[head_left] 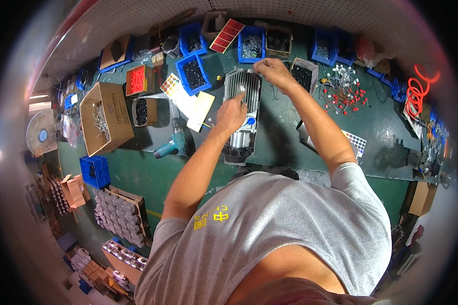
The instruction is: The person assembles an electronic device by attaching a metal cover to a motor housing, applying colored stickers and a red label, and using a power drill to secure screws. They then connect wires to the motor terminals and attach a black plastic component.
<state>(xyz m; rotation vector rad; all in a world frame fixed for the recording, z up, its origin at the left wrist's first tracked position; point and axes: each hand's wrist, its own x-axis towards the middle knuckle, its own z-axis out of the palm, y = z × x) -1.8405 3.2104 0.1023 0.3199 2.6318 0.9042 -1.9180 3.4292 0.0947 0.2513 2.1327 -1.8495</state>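
Observation:
A grey finned metal housing (249,91), long and narrow, lies on the green workbench in front of me. It has a blue round part (251,121) on its right side and a black end nearest me. My left hand (232,114) rests over the housing's left edge, fingers curled in, one fingertip at a small whitish spot on the fins. Whatever it grips is too small to make out. Just beyond the housing's far right corner, my right hand (276,72) is raised with its fingertips pinched together. What lies in that pinch cannot be made out.
Blue bins (252,44) of small parts line the back. A teal power drill (173,142) lies left of the housing, near a yellow card (201,111) and an open cardboard box (107,119). Red-and-white wired connectors (343,91) and a coiled red hose (417,94) sit right.

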